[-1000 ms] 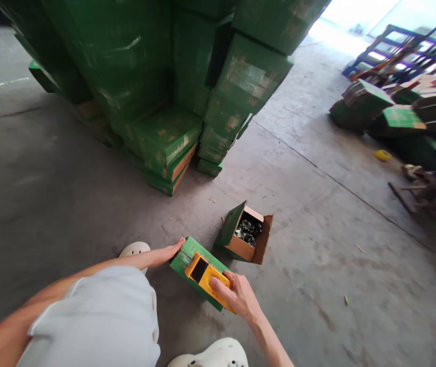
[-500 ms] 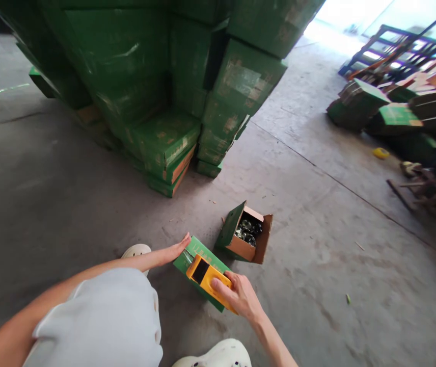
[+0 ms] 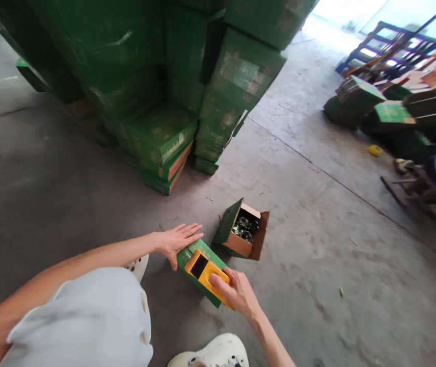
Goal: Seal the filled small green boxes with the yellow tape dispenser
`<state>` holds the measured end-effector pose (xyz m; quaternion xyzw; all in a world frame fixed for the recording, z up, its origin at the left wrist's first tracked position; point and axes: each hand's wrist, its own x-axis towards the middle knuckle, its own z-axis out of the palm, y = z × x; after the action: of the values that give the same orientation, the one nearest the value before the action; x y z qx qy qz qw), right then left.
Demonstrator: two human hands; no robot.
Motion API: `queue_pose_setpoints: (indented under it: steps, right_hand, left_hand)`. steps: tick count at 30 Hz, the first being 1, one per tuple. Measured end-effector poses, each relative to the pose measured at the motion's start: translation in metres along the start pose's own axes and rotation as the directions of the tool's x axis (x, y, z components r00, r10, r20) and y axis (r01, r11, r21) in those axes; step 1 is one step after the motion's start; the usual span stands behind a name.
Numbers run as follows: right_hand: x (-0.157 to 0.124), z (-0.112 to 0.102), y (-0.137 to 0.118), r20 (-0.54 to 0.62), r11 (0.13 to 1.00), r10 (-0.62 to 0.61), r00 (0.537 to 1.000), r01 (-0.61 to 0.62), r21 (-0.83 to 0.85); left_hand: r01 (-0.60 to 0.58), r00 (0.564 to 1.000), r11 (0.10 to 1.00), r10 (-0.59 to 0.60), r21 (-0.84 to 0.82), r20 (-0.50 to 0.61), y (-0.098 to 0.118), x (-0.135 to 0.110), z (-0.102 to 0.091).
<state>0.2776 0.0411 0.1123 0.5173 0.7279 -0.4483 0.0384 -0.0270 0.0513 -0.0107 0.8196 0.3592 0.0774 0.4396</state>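
A small closed green box (image 3: pixel 192 252) lies on the concrete floor in front of me. My right hand (image 3: pixel 238 292) grips a yellow handheld device (image 3: pixel 206 272) with a dark window and presses it onto the box's top. My left hand (image 3: pixel 176 239) hovers over the box's far left corner, fingers spread and empty. Just beyond stands an open green carton (image 3: pixel 242 232) with shiny metal parts inside.
A tall stack of green cartons (image 3: pixel 172 76) rises straight ahead. More green boxes and flattened cardboard (image 3: pixel 374 107) lie at the right, with a yellow tape roll (image 3: pixel 375 150) and a blue rack (image 3: pixel 389 48). My white shoes (image 3: pixel 210 354) are at the bottom.
My left hand has lifted off the box's corner and spread its fingers. The yellow device stays pressed on the box; my view shifted slightly.
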Motion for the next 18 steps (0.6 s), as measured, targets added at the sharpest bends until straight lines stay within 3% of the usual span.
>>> queue_pose_setpoints:
  steps: [4, 12, 18]
  right_hand:
    - [-0.0007, -0.0008, -0.0004, 0.013, 1.0, 0.015, 1.0, -0.015, 0.021]
    - [-0.001, -0.0013, -0.0004, 0.011, 0.999, 0.023, 1.0, -0.023, 0.046]
    - [-0.0011, -0.0055, -0.0056, 0.024, 0.998, 0.027, 0.999, -0.028, 0.05]
  left_hand:
    - [-0.049, 0.999, 0.993, 0.048, 0.103, 0.005, 0.0056, 0.012, 0.0015]
    - [-0.037, 0.989, 0.999, 0.041, 0.027, -0.139, 0.0058, 0.0026, 0.0047]
    - [-0.044, 0.984, 0.998, 0.049, 0.035, -0.173, 0.0073, 0.0045, 0.0022]
